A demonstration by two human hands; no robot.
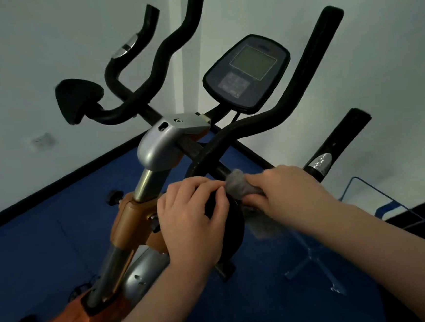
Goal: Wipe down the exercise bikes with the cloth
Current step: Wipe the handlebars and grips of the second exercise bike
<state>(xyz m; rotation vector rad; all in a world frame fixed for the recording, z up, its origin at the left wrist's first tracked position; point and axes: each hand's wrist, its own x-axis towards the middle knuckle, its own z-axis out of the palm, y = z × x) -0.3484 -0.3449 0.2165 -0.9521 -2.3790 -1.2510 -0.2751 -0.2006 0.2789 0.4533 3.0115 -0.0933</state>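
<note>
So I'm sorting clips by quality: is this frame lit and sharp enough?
Head view: dim, bluish light; console screen dark, without glare; cloth soft-edged in the right hand; left hand fairly sharp; wide-angle bending at the edges.

The left grip [192,213] and right grip [284,188] sit side by side on the handlebar [242,130], the cloth [238,184] between them, the console [246,73] beyond.

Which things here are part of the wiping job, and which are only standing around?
Part of the job: grey cloth in the right hand; left hand gripping the black handlebar; console.

Standing around: blue wire stand; wall socket.
</note>
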